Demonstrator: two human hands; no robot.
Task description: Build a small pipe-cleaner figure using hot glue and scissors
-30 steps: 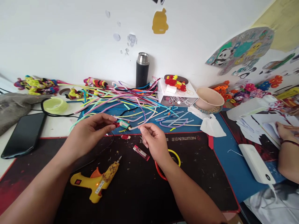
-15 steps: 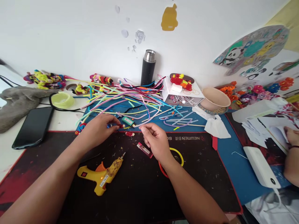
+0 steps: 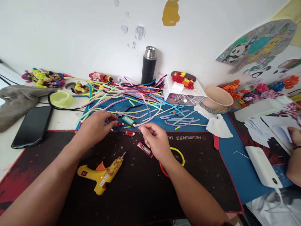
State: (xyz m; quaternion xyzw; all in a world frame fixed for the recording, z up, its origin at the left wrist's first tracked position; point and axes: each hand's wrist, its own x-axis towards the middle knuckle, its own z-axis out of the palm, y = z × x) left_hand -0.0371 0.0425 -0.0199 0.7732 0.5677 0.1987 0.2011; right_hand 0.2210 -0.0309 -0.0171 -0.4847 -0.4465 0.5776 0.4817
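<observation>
My left hand [image 3: 98, 125] is closed in a pinch at the back edge of the black mat. A small blue thing, mostly hidden, shows between its fingers. Just beyond the fingertips is a small red fuzzy piece [image 3: 120, 124]; another red piece with a white end [image 3: 130, 133] lies on the mat. A green box-like item [image 3: 128, 121] sits between the hands. My right hand [image 3: 156, 139] has its fingers curled together, and what they hold, if anything, is hidden. Beside it lies a dark red lighter [image 3: 145, 149]. A yellow glue gun [image 3: 103, 174] rests in front.
Colourful pipe cleaners [image 3: 131, 94] are heaped behind the hands. A black flask [image 3: 149, 66], a white box [image 3: 183, 94] and a beige bowl [image 3: 217, 99] stand along the wall. A phone [image 3: 33, 125] lies left. At right are a white power bank [image 3: 263, 166] and another person's arm [image 3: 293, 166].
My left hand has shifted slightly left, and the red piece near its fingertips shows less. My right hand keeps its curled pose. The whole view has tilted a little.
</observation>
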